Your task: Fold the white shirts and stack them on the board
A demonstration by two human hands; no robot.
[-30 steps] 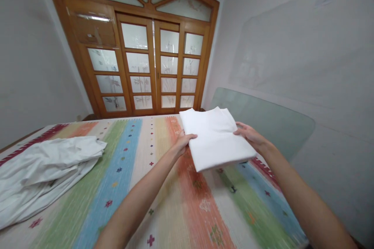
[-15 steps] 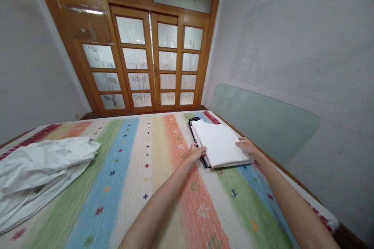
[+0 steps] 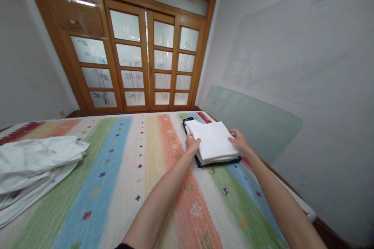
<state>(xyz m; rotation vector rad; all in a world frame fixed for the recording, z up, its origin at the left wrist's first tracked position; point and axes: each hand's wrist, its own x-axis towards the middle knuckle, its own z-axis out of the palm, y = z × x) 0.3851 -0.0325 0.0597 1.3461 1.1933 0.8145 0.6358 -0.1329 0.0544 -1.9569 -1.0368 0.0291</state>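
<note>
This looks like a room in a home — wooden doors [image 3: 151, 58] with frosted panes [image 3: 129, 55] at the far side, a plain left wall [image 3: 17, 66] and right wall [image 3: 315, 70], a striped cover [image 3: 124, 179] near, bearing crumpled cloth [image 3: 37, 159] at left — and a folded stack [image 3: 212, 140] at right.

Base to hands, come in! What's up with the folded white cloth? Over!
Left hand and right hand hold opposite sides. Folded white cloth atop black cloth. Crumpled white cloth off left, apart.

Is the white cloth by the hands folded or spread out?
Folded. The white cloth lies in a compact, thick block, with the left hand and right hand at its sides.
</note>
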